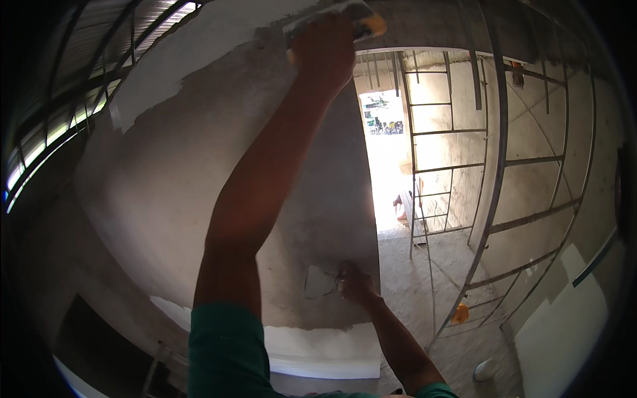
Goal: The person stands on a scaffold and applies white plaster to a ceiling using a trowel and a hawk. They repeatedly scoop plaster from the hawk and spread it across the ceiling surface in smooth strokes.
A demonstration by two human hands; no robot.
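High on the grey wall [199,152], my left hand [325,50] is closed round a wide flat trowel [361,20]. Its blade is against the upper wall, where white plaster meets bare grey, and a yellow-orange patch shows at its right end. Lower down, my right hand [358,284] is closed on the handle of a flat putty knife [321,281]. That blade is pale and roughly square, pointing left, in front of the wall. The dim light hides the fingers' exact grip. Both arms wear green sleeves.
White coating [325,348] runs along the wall's bottom. To the right stands metal scaffolding [494,159] with rungs, beside a bright doorway [388,172]. A white bucket-like object [486,370] and an orange item [460,314] are low on the right. A metal roof [99,53] slopes at upper left.
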